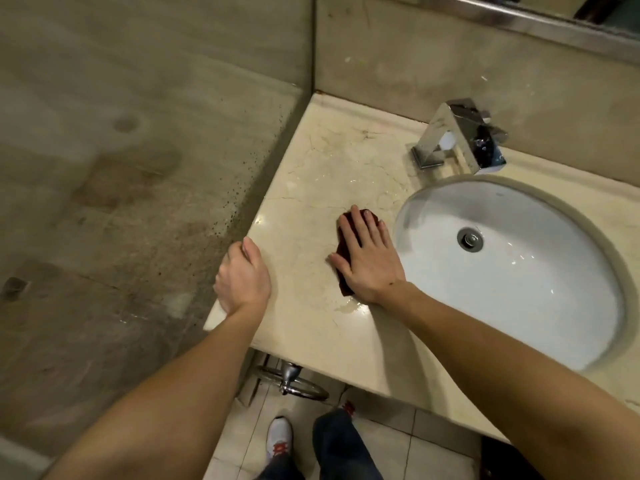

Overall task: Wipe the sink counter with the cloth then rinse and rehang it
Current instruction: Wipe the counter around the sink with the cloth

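A dark red cloth (343,252) lies flat on the beige marble counter (311,174), just left of the white oval basin (512,282). My right hand (365,259) presses down on the cloth with fingers spread, covering most of it. My left hand (242,275) grips the counter's left edge, its fingers curled over the side. Wet streaks shine on the marble beyond the cloth and near my right wrist.
A square chrome tap (460,136) stands behind the basin. A glass partition (156,168) runs along the counter's left side. Under the counter hangs a chrome ring (294,381). My shoe (280,441) and trouser leg show on the tiled floor.
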